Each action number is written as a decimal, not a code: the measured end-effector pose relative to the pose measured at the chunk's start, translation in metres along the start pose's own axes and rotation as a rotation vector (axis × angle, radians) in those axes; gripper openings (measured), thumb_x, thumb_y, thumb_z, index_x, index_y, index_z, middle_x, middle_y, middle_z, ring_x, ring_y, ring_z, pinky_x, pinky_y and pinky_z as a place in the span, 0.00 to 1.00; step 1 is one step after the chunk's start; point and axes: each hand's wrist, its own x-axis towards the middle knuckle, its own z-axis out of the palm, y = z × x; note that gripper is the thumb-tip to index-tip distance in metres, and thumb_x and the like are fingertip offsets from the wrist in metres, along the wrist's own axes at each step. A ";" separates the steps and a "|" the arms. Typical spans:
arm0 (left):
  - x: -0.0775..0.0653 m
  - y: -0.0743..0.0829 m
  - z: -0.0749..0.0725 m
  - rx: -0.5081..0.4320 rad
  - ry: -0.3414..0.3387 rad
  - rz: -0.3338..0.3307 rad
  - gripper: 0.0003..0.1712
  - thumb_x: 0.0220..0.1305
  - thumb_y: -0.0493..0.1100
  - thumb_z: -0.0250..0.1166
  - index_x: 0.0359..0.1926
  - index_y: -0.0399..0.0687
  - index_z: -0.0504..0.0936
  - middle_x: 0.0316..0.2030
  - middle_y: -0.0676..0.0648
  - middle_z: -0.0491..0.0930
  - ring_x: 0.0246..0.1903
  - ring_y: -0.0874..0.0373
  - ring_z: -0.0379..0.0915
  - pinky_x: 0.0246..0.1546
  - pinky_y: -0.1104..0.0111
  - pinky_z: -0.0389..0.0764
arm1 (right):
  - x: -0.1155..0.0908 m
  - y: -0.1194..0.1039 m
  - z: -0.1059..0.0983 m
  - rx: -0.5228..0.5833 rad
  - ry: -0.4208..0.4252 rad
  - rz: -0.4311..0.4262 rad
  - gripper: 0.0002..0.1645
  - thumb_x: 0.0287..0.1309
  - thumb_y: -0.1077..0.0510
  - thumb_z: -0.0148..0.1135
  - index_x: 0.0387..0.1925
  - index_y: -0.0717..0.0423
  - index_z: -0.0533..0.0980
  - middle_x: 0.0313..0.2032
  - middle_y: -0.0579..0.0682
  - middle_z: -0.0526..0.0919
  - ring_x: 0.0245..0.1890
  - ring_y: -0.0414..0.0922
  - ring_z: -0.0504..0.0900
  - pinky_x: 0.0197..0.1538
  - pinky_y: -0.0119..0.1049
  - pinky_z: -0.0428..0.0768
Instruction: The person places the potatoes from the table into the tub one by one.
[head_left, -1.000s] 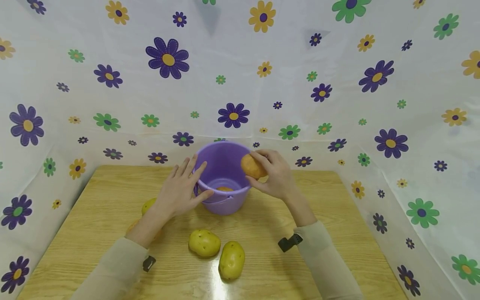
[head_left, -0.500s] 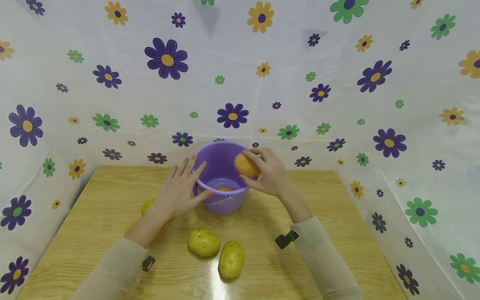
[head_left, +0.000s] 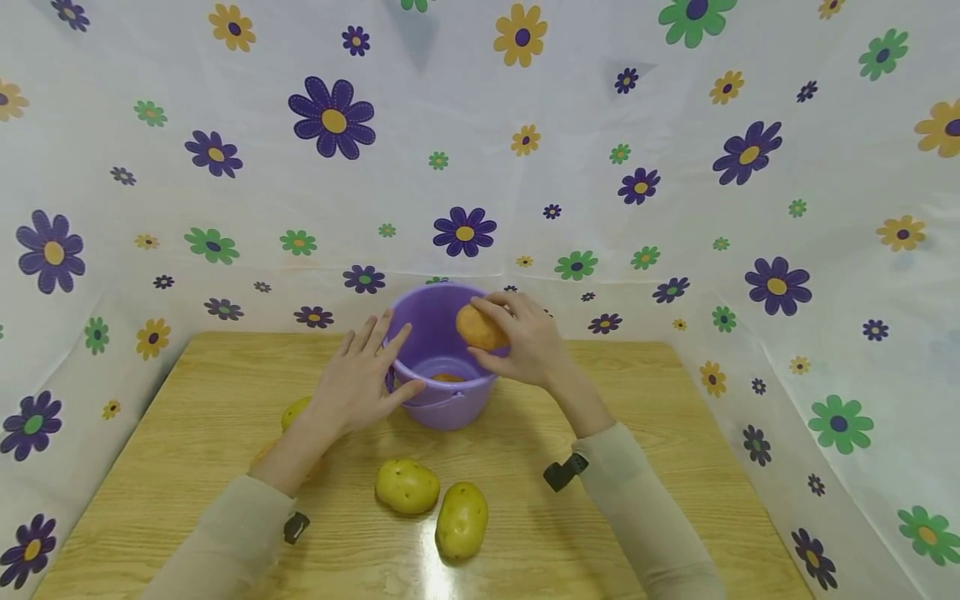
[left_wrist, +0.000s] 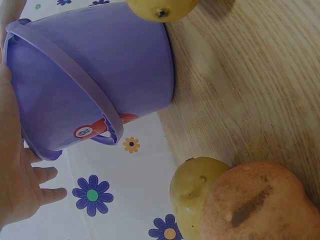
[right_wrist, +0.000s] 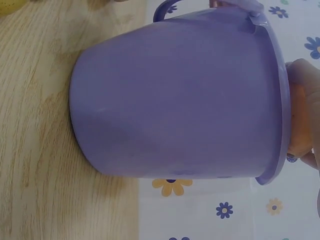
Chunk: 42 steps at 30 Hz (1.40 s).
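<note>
My right hand point(head_left: 527, 340) pinches the orange-brown potato point(head_left: 477, 326) over the mouth of the purple bucket point(head_left: 442, 412), just left of that hand. My left hand point(head_left: 356, 382), fingers spread, rests against the bucket's rim. I'd best lower the potato well inside before loosening, so it settles gently.

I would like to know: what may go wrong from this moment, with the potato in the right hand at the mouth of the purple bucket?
The right hand holds the orange-tan potato high at the mouth of the purple bucket; if released there, it might strike the orange item at the bottom.

The left hand is at the rim with fingers spread, so a knock could perhaps shift the bucket.
</note>
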 end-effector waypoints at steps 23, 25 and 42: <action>0.000 -0.001 0.001 -0.004 0.010 0.005 0.56 0.71 0.79 0.50 0.86 0.54 0.49 0.86 0.39 0.39 0.85 0.36 0.39 0.83 0.38 0.51 | 0.014 -0.001 0.011 -0.021 -0.152 -0.012 0.42 0.55 0.38 0.77 0.67 0.53 0.78 0.56 0.56 0.84 0.53 0.53 0.85 0.57 0.47 0.88; 0.000 -0.001 0.001 -0.003 0.007 0.005 0.55 0.71 0.79 0.50 0.86 0.54 0.49 0.86 0.39 0.38 0.85 0.36 0.39 0.84 0.38 0.51 | 0.015 -0.001 0.011 -0.026 -0.176 -0.007 0.42 0.55 0.37 0.76 0.67 0.53 0.78 0.56 0.56 0.84 0.53 0.53 0.85 0.58 0.47 0.88; 0.000 0.000 0.000 0.002 0.002 0.003 0.56 0.71 0.79 0.50 0.86 0.54 0.49 0.86 0.39 0.38 0.85 0.36 0.39 0.83 0.38 0.51 | 0.025 -0.001 0.010 -0.056 -0.428 0.108 0.44 0.58 0.32 0.73 0.69 0.49 0.76 0.57 0.53 0.84 0.56 0.53 0.84 0.62 0.50 0.85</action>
